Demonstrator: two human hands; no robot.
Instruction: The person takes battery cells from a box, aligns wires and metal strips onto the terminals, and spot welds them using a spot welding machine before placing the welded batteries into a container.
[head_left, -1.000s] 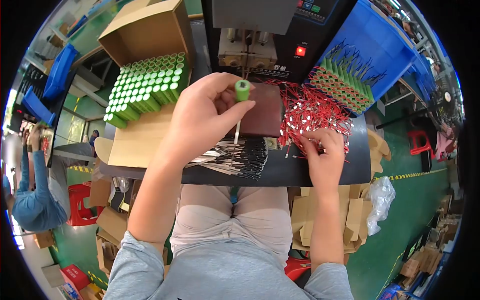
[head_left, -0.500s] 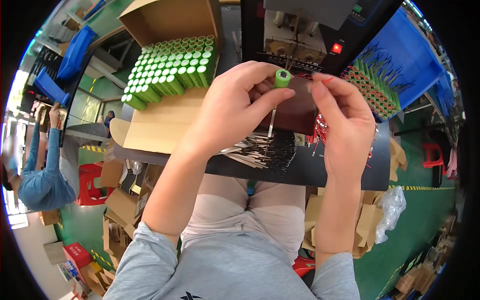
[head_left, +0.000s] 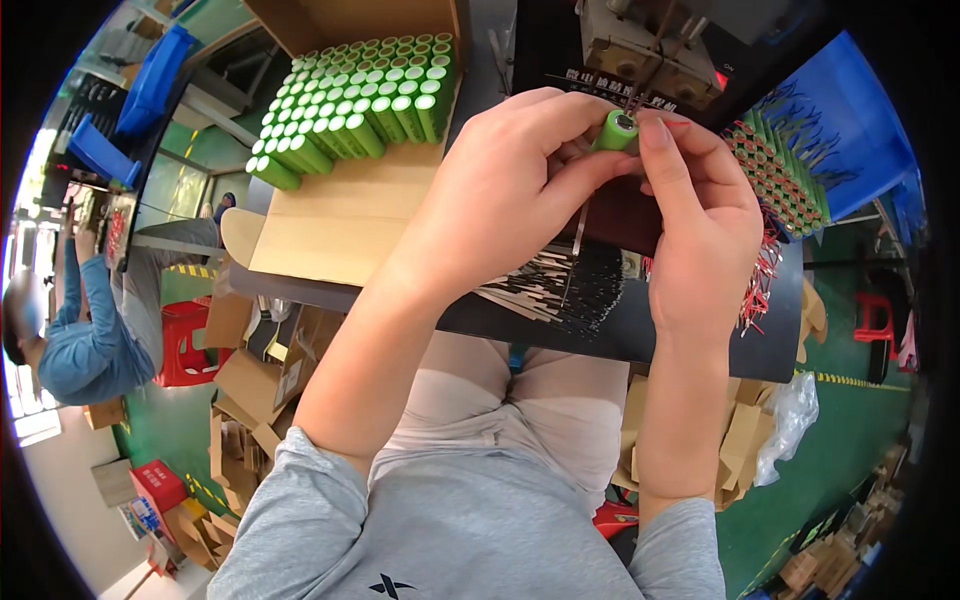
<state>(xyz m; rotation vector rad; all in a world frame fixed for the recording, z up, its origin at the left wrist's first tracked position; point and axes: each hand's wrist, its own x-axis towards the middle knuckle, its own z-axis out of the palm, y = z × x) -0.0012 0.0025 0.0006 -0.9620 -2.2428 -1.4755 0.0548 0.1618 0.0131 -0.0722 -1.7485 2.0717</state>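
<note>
My left hand (head_left: 540, 185) is closed round a green cylindrical battery cell (head_left: 614, 136), its end tilted up toward me. A thin metal strip (head_left: 581, 228) hangs below that cell. Close beside the cell's end, my right hand (head_left: 700, 205) pinches a red wire (head_left: 679, 123); its tip is hidden by my fingers. Both hands are right at the electrodes (head_left: 640, 95) of a spot welding machine (head_left: 655, 55). Beneath my hands lies a pile of metal strips with black wires (head_left: 560, 285).
A cardboard box (head_left: 340, 235) with rows of green cells (head_left: 355, 105) stands left. On the right are loose red wires (head_left: 760, 285), wired cells (head_left: 780, 170) and a blue bin (head_left: 860, 130). Cartons (head_left: 255, 385) lie under the bench (head_left: 700, 350). A co-worker (head_left: 95, 320) sits far left.
Both hands have moved toward the welding machine, bringing the cell up against its electrodes. My right hand with the red wire has come closer to the cell's end. The view has shifted slightly.
</note>
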